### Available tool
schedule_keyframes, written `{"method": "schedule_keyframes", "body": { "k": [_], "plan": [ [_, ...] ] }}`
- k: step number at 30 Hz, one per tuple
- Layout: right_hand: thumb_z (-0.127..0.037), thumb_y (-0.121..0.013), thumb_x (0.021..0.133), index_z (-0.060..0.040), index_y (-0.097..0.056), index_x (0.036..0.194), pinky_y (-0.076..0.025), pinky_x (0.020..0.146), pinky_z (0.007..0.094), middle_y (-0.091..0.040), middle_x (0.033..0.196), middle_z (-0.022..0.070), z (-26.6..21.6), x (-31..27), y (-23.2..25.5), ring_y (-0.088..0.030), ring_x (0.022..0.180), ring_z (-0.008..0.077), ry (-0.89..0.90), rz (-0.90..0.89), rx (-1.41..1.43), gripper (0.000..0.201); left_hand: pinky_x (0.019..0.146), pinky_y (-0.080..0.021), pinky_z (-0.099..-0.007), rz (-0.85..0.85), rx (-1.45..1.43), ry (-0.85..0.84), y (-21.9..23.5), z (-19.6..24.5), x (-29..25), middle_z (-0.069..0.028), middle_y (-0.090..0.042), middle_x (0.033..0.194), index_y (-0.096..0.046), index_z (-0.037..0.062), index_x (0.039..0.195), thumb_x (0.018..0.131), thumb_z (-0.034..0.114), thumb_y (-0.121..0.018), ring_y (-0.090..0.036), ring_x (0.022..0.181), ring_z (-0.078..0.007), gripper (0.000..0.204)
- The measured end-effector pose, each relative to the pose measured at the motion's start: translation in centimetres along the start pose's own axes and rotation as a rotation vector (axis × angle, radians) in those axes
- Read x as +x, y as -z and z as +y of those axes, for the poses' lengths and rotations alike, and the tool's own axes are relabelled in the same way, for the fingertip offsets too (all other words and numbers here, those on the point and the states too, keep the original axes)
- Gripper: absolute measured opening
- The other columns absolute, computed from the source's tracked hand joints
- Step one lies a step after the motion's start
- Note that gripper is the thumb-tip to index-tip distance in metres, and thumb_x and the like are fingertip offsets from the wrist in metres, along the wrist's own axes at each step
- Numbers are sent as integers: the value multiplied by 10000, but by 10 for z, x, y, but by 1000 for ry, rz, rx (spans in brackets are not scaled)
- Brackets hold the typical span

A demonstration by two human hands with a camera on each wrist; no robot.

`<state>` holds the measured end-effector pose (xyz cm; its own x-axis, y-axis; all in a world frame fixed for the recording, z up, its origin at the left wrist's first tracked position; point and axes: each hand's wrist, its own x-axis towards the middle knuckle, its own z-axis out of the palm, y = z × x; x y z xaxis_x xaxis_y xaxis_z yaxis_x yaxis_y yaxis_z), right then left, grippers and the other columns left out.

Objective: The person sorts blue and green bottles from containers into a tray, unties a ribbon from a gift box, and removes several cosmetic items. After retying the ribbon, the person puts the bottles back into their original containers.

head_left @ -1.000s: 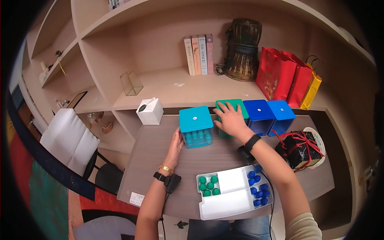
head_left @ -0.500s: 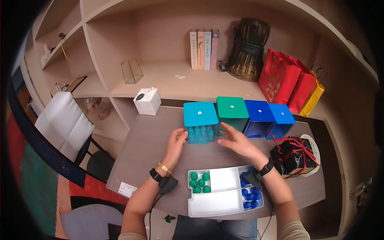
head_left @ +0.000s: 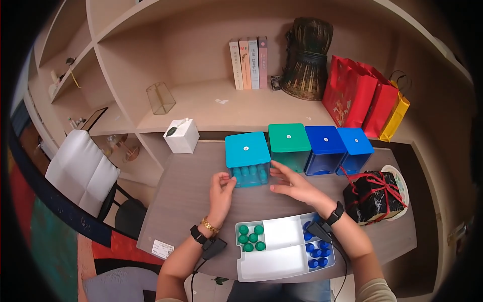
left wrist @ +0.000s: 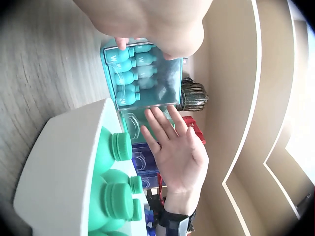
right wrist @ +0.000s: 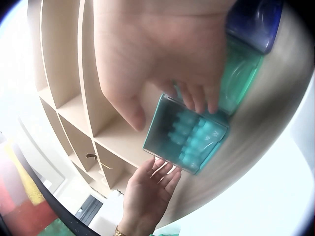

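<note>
A turquoise plastic box (head_left: 247, 146) with a clear front stands on the table, rows of small turquoise bottles (left wrist: 127, 77) showing inside. My left hand (head_left: 220, 197) is at its near left corner, fingertips touching its side. On the other side, my right hand (head_left: 298, 189) reaches in with extended fingers (right wrist: 198, 101) right at the box's right wall, thumb apart. A green box (head_left: 289, 137), a dark blue box (head_left: 326, 141) and a lighter blue box (head_left: 354, 141) line up to the right. Nearer me lies a white divided tray (head_left: 274, 267) holding green bottles (head_left: 251, 237) and blue bottles (head_left: 317, 254).
A black box tied with red ribbon (head_left: 375, 196) sits at the right, against a round white item (head_left: 400, 183). At the back left stands a white tissue box (head_left: 182, 137). Behind the table, the shelf holds books (head_left: 249, 64), a woven vessel (head_left: 306, 63) and red bags (head_left: 349, 95).
My right hand has left the green box's lid and come down to the right side of the turquoise box. My left hand has slid toward the box's near corner.
</note>
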<state>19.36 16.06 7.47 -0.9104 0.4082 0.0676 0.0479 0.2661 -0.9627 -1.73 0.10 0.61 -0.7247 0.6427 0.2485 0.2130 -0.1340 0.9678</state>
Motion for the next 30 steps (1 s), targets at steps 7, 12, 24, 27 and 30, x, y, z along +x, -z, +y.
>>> {"method": "schedule_keyframes", "body": {
  "k": [7,12,24,27,30],
  "plan": [
    [-128,-729,934,-33,-374,1464,-396,1162,406,-454,1451,179,-11,-3,-5,-417,1441,277,-57,2,92,644,899,-498,-319,37,70,20,0,12,-3,-114,-552,1134,-560,-14,1163,959,230,-722,-575,985,-175,358],
    [-110,-722,927,-31,-393,1467,-430,1127,378,-455,1459,140,-10,-2,-7,-430,1431,250,-20,-25,92,637,907,-491,-317,25,55,80,0,22,-6,-112,-558,1144,-557,-17,1213,953,234,-726,-570,1011,-172,399],
    [-164,-708,914,-48,-381,1502,-353,1182,400,-429,1483,134,-5,0,-10,-386,1462,257,-18,13,121,683,1101,-427,-415,0,36,-48,-14,21,-19,-124,-452,1320,-471,25,1441,929,134,-727,-501,1255,-257,583],
    [-178,-717,904,-52,-396,1483,-333,1191,406,-440,1460,133,-4,0,-12,-385,1457,258,-10,21,117,675,1096,-434,-417,-4,33,-13,-10,21,-19,-119,-448,1316,-475,20,1414,926,119,-722,-504,1250,-252,556],
    [-214,-740,889,-48,-412,1462,-351,1175,408,-463,1428,141,-3,-1,-13,-406,1435,262,0,41,125,681,1067,-451,-391,7,91,1,-6,18,-15,-113,-463,1287,-493,14,1373,921,106,-721,-517,1221,-227,515]
  ]
}}
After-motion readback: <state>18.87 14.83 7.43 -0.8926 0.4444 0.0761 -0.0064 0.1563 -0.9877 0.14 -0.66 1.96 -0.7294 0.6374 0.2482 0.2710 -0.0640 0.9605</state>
